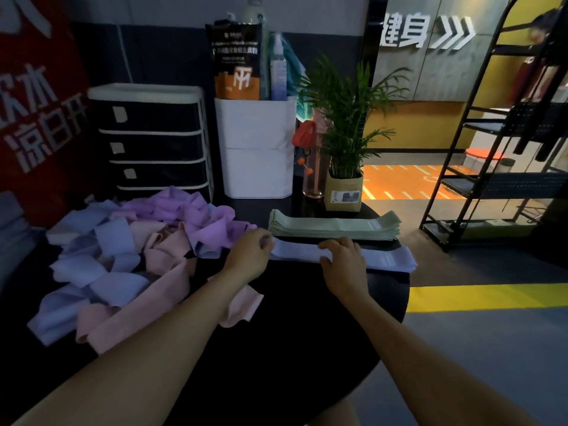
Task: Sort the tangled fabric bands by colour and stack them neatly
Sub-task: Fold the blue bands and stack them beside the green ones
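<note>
Black round table. At back: black drawer unit with white frame, white bin holding an orange-black pouch and a spray bottle. Potted plant beside a pink bottle. Black rack at right, yellow floor stripe.

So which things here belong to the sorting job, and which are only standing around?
Job: green stack; blue band under both hands, left hand, right hand; tangled pile.
Standing around: drawer unit; white bin; plant; bottle.
</note>
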`<state>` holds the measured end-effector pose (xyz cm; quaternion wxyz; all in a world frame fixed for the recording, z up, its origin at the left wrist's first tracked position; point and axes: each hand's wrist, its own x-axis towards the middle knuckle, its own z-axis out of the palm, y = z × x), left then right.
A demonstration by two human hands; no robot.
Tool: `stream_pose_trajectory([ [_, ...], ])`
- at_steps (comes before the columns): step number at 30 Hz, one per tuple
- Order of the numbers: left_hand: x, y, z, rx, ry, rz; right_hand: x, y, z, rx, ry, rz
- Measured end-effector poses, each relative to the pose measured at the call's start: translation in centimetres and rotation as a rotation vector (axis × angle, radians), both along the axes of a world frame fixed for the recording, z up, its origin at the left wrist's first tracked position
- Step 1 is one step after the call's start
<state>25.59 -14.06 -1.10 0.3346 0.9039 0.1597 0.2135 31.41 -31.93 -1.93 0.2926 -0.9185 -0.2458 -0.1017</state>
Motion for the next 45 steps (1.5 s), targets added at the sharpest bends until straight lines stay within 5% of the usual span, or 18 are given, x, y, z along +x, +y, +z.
stream_pose_trajectory([
  [18, -16.1, 11.9, 2.8, 0.219, -0.029, 0.324, -10.5, 16.8, 3.8, 0.126, 0.075, 0.572],
  [33, -18.5, 14.8, 0.5, 0.137, -0.022, 0.246, -13.3, 22.3, 2.4, -0.058, 0.219, 0.733],
  [40, -16.7, 14.0, 4.0, -0.202, -0.199, 0.123, -10.9, 22.6, 6.5, 0.258, 0.202, 0.676],
  [45, -15.0, 13.6, 6.9, -0.240, -0.243, 0.005, -8.2, 21.7, 10.7, 0.462, 0.225, 0.585],
])
